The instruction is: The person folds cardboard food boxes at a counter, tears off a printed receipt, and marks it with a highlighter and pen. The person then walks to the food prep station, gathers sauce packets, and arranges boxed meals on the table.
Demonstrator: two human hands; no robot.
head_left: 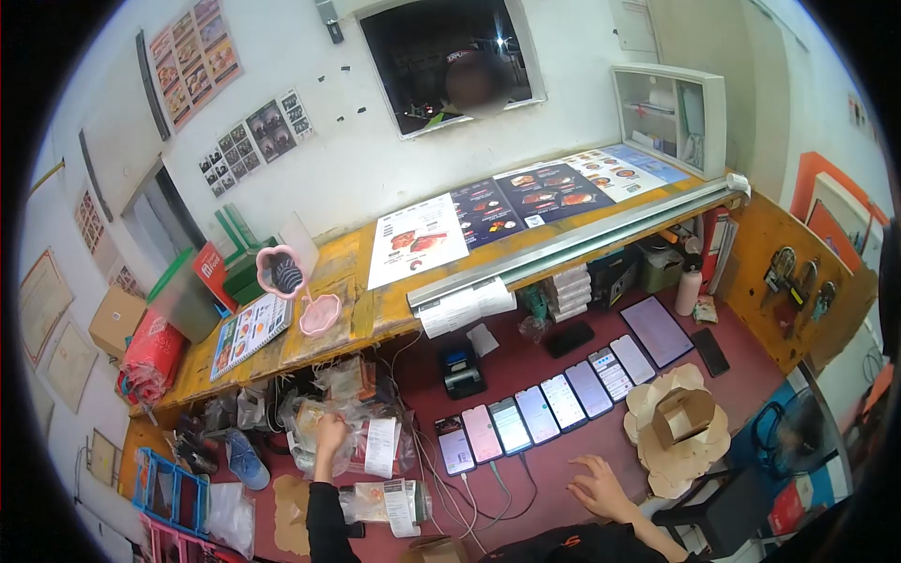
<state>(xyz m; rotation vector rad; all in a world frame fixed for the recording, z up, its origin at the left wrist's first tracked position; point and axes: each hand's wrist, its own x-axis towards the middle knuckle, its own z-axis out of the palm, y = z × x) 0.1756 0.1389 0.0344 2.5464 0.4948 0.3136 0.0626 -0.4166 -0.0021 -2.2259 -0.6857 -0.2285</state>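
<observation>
Resting on a clear plastic bag (306, 427) amid a cluster of wrapped packages, my left hand (330, 433) curls downward at the left of the work desk; its fingertips are lost in the film, and I cannot tell whether they grip. My right hand (597, 486) is empty, fingers loosely spread, palm down, above the desk's near side.

The bag lies directly under my left hand, well apart from my right; too crumpled to show a clear long axis, it spreads along the desk's back edge. A second bagged package (399, 450), bearing a printed receipt (380, 447), sits just to its right. Nearer my body, a flat bagged package (364, 504) lies lengthwise from left to right beside my left forearm.

Between my hands and farther out, a row of smartphones (537, 415) slants up toward a tablet (657, 331). To the right of my right hand, an open kraft box (683, 418) rests on scalloped brown paper (662, 479).

The desktop (746, 368) is dull red, crossed by charging cables (462, 502). Above it runs a worn yellow wooden shelf (352, 272) carrying printed menus (419, 239) and a pink flower-shaped mirror (282, 272). Beyond, a white wall (328, 159) frames a dark window (399, 66), where a person (474, 84) in a cap appears.
</observation>
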